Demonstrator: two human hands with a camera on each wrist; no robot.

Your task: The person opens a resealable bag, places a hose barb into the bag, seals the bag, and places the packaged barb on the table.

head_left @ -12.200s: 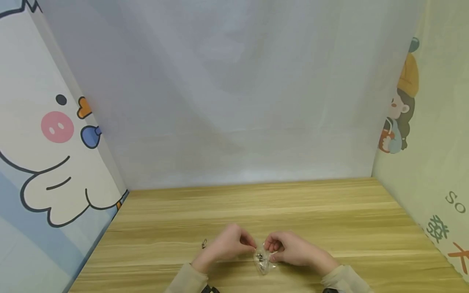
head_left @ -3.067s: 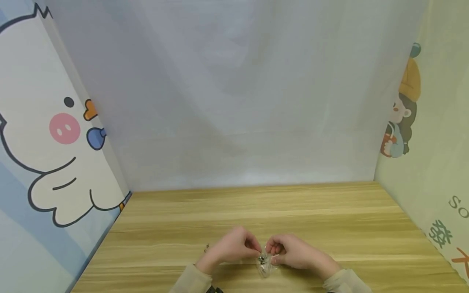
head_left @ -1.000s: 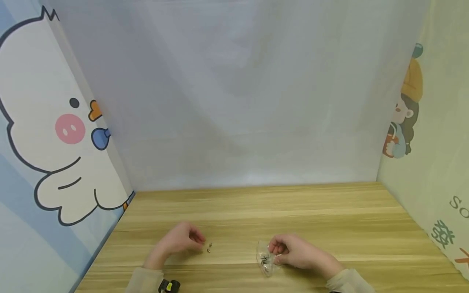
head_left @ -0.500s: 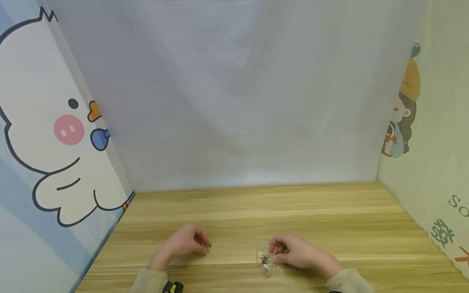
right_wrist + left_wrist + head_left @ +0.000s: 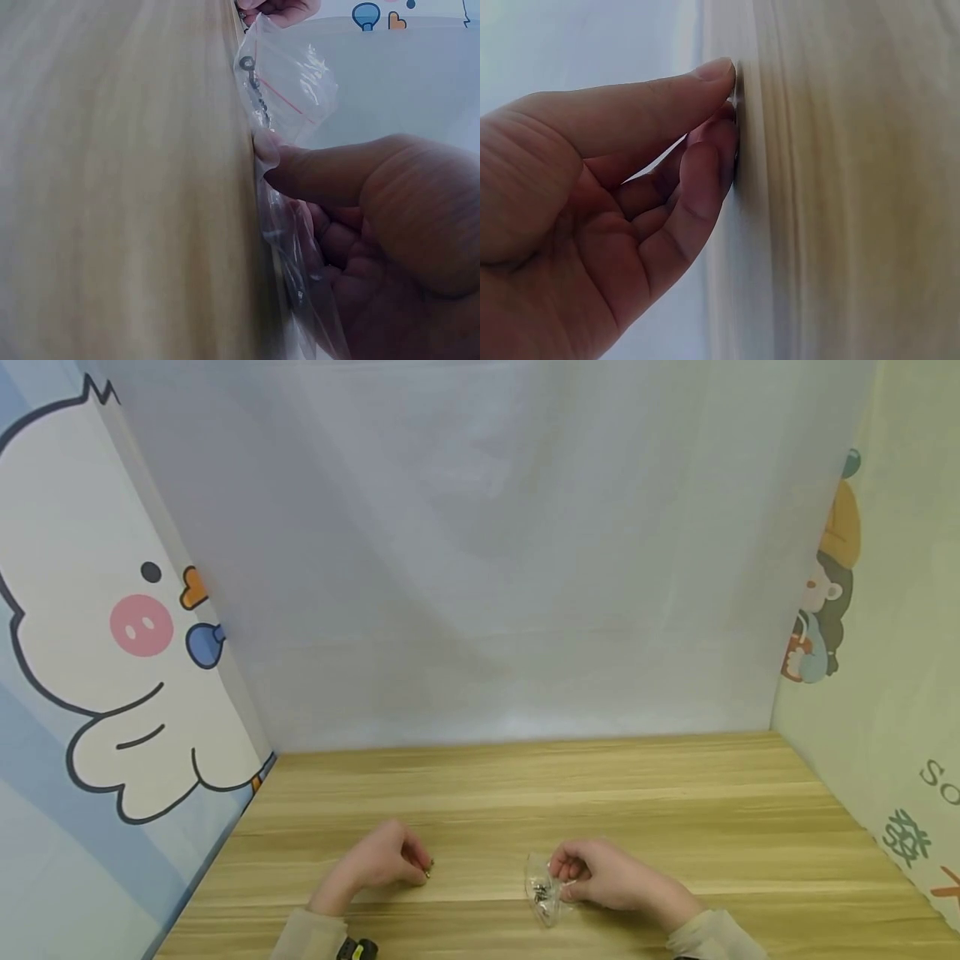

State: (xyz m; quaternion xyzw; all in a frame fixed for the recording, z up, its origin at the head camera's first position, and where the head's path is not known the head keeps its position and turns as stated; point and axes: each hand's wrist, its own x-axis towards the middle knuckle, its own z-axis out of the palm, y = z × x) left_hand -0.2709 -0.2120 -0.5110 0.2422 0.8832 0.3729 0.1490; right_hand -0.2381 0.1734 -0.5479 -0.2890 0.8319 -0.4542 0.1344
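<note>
My left hand (image 5: pixel 386 853) is low over the table, thumb and fingertips closed on small brass-coloured metal pieces (image 5: pixel 429 870). In the left wrist view its fingertips (image 5: pixel 718 69) come right down to the wood, and the fingers largely hide the pieces. My right hand (image 5: pixel 603 875) pinches a clear zip-lock plastic bag (image 5: pixel 534 867) by its side, between thumb and curled fingers. Inside the bag lie several small dark metal parts (image 5: pixel 542 892). The right wrist view shows a ring-ended part (image 5: pixel 247 64) in it, and a red line across the plastic.
The wood-grain table (image 5: pixel 675 793) spans the front, with a pale grey curtain (image 5: pixel 480 568) behind it. A panel with a cartoon duck (image 5: pixel 82 635) stands on the left, a pale green panel (image 5: pixel 900 652) on the right.
My left hand has left the bag, moved left to the small metal pieces on the table and brought its fingertips together on them. My right hand keeps holding the bag in nearly the same place.
</note>
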